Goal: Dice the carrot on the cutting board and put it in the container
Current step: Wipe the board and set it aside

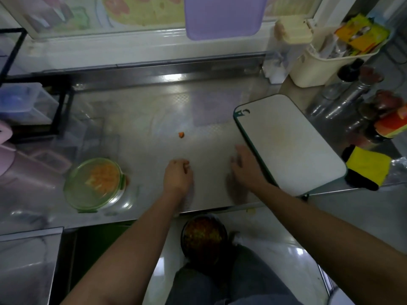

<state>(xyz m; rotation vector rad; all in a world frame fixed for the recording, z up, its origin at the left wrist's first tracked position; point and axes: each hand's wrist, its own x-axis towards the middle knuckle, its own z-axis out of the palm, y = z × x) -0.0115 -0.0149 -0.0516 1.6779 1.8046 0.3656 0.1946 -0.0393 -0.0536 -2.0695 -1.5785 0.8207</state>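
A white cutting board [290,139] with a dark green edge lies at the right of the steel counter, its surface bare apart from an orange stain. A round glass container [88,190] with a green lid sits at the left and holds diced carrot [103,175]. One loose carrot piece [181,134] lies on the counter between them. My left hand [178,175] rests on the counter with fingers curled, a small orange bit at the fingertips. My right hand [244,164] lies flat on the counter, fingers straight, touching the board's left edge.
A cream basket [312,69] of packets stands at the back right, with jars and bottles [374,111] beside it. A yellow and black cloth [365,168] lies right of the board. A black rack with plastic boxes [28,104] is at the left. A dark bowl [203,236] of scraps sits below the counter edge.
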